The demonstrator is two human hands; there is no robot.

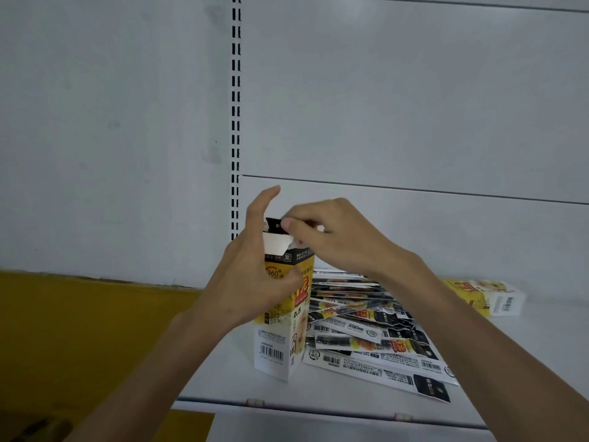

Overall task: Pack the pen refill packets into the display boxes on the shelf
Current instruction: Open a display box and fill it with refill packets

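Upright yellow-and-white box (277, 352) on shelf (318, 393), top flap open. Left hand (251, 282) grips box near its top: thumb curled across the printed front, index finger raised straight above the opening, other fingers hidden behind. Right hand (334, 237) over the opening, thumb and fingertips pinching the dark end of a packet (273, 225) that sticks up out of the box. Pile of packets (366, 330) lies fanned just right of the box. Second box (490, 296) on its side, far right.

Upright yellow display box (278, 342), packets (369, 333) heaped beside
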